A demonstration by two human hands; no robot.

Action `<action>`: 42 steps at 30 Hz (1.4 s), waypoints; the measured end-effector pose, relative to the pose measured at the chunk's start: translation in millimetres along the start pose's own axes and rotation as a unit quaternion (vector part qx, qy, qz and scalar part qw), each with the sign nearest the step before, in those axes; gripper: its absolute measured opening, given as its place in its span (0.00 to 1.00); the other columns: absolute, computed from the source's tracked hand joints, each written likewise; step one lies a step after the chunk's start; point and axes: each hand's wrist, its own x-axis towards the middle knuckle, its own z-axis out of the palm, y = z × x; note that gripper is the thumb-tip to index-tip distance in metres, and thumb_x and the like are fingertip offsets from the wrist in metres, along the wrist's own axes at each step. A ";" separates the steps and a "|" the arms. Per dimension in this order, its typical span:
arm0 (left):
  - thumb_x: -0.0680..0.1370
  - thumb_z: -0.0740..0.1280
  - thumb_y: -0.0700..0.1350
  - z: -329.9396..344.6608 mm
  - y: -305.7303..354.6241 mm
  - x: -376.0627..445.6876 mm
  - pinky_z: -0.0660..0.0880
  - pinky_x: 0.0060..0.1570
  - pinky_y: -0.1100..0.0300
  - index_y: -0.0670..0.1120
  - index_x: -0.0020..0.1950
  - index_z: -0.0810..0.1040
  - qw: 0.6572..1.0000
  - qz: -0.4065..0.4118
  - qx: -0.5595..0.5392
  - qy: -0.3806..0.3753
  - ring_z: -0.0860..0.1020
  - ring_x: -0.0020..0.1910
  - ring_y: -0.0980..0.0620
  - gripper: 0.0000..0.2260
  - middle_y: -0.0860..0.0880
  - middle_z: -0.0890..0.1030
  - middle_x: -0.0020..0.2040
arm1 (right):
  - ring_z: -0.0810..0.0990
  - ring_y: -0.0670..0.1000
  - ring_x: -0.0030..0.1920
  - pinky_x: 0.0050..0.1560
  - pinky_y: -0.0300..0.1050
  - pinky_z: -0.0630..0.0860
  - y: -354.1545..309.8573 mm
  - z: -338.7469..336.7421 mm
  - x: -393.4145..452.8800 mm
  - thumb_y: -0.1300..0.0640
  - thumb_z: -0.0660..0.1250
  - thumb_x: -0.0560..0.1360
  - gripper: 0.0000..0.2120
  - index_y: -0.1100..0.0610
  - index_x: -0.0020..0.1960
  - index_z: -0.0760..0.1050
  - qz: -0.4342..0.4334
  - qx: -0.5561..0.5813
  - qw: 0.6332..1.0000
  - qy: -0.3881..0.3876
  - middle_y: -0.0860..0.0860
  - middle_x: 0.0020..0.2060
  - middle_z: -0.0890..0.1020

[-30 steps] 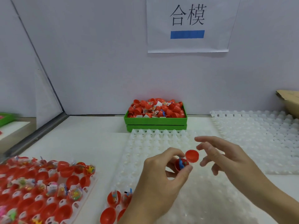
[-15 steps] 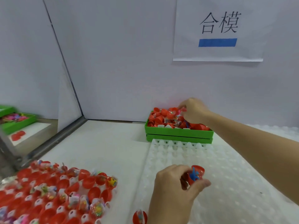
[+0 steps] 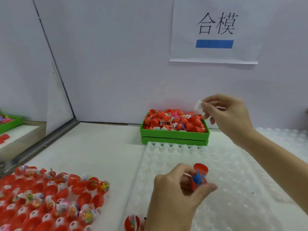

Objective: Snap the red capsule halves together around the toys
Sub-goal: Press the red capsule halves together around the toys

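The left hand [image 3: 176,195] is gripping a glossy red capsule half [image 3: 200,176] holding a blue toy [image 3: 198,179]; the right hand [image 3: 228,117] is pinching a small white paper slip [image 3: 198,105] above the bumpy tray [image 3: 233,180].

Left hand [image 3: 176,194] low, fingers curled, thumb and fingers pinching. Right hand [image 3: 228,115] raised, forearm extended, fingertips pinching together.

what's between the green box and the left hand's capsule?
Head view: only the bare near rows of the white dimpled tray lie between the green box and the open capsule.
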 end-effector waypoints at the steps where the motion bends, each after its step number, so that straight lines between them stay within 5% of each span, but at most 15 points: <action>1: 0.57 0.73 0.67 2.7 1.5 -1.1 0.78 0.39 0.70 0.61 0.38 0.77 1.000 0.003 -0.011 -0.001 0.82 0.35 0.63 0.16 0.62 0.83 0.36 | 0.80 0.44 0.27 0.27 0.34 0.73 -6.6 -9.6 -20.2 0.65 0.71 0.75 0.07 0.55 0.41 0.81 0.002 0.025 1.000 -0.015 0.49 0.29 0.84; 7: 0.57 0.76 0.60 18.6 9.7 -9.4 0.76 0.38 0.70 0.57 0.38 0.81 0.997 0.041 -0.042 -0.041 0.82 0.33 0.58 0.14 0.56 0.85 0.36 | 0.85 0.49 0.36 0.35 0.37 0.78 -16.8 -62.9 -124.2 0.65 0.72 0.72 0.05 0.56 0.41 0.84 -0.036 0.072 0.989 -0.120 0.53 0.36 0.86; 12: 0.61 0.83 0.51 29.3 12.5 -17.2 0.77 0.40 0.68 0.61 0.41 0.83 0.993 0.056 -0.028 -0.098 0.81 0.33 0.58 0.13 0.56 0.85 0.35 | 0.85 0.53 0.43 0.42 0.57 0.81 -2.9 -74.4 -144.3 0.69 0.70 0.73 0.12 0.53 0.42 0.84 -0.119 -0.011 0.978 -0.168 0.47 0.41 0.86; 20: 0.62 0.77 0.58 28.5 8.4 -15.6 0.79 0.41 0.65 0.59 0.44 0.83 0.991 0.060 -0.010 -0.122 0.82 0.35 0.56 0.13 0.56 0.85 0.37 | 0.82 0.45 0.45 0.42 0.29 0.76 6.5 -78.0 -142.1 0.81 0.69 0.68 0.24 0.51 0.39 0.85 -0.157 -0.096 0.958 -0.220 0.46 0.43 0.82; 24: 0.63 0.78 0.52 26.0 9.7 -17.1 0.79 0.43 0.66 0.54 0.45 0.84 0.985 0.059 -0.017 -0.160 0.83 0.38 0.55 0.12 0.55 0.85 0.38 | 0.78 0.36 0.39 0.40 0.23 0.69 -0.6 -79.4 -143.5 0.77 0.70 0.69 0.21 0.50 0.38 0.85 -0.169 -0.110 0.951 -0.236 0.49 0.44 0.81; 29: 0.63 0.79 0.49 24.7 11.8 -18.3 0.79 0.43 0.64 0.50 0.45 0.84 0.983 0.058 -0.028 -0.171 0.83 0.37 0.53 0.13 0.52 0.85 0.38 | 0.79 0.39 0.37 0.39 0.26 0.70 0.8 -77.1 -145.2 0.76 0.72 0.70 0.21 0.49 0.39 0.86 -0.144 -0.104 0.957 -0.230 0.45 0.43 0.80; 35: 0.63 0.79 0.53 23.0 10.0 -16.3 0.81 0.44 0.62 0.54 0.48 0.83 0.988 0.062 -0.021 -0.143 0.84 0.40 0.51 0.15 0.53 0.86 0.40 | 0.84 0.50 0.45 0.43 0.45 0.79 -0.2 -79.3 -145.9 0.72 0.68 0.75 0.19 0.49 0.49 0.86 -0.114 -0.082 0.960 -0.240 0.45 0.44 0.83; 39: 0.62 0.79 0.56 22.8 9.6 -16.2 0.80 0.42 0.63 0.57 0.46 0.83 0.991 0.063 -0.028 -0.113 0.84 0.37 0.53 0.16 0.53 0.86 0.38 | 0.83 0.51 0.49 0.43 0.44 0.77 -4.9 -77.1 -150.1 0.62 0.66 0.76 0.16 0.45 0.58 0.81 -0.090 -0.070 0.971 -0.208 0.45 0.45 0.84; 42: 0.60 0.81 0.57 22.9 9.8 -16.2 0.79 0.39 0.66 0.55 0.46 0.83 0.994 0.070 -0.023 -0.086 0.82 0.34 0.55 0.18 0.54 0.85 0.36 | 0.80 0.50 0.40 0.35 0.43 0.75 -9.6 -73.7 -153.0 0.46 0.68 0.73 0.07 0.47 0.49 0.77 -0.039 -0.073 0.983 -0.164 0.48 0.37 0.81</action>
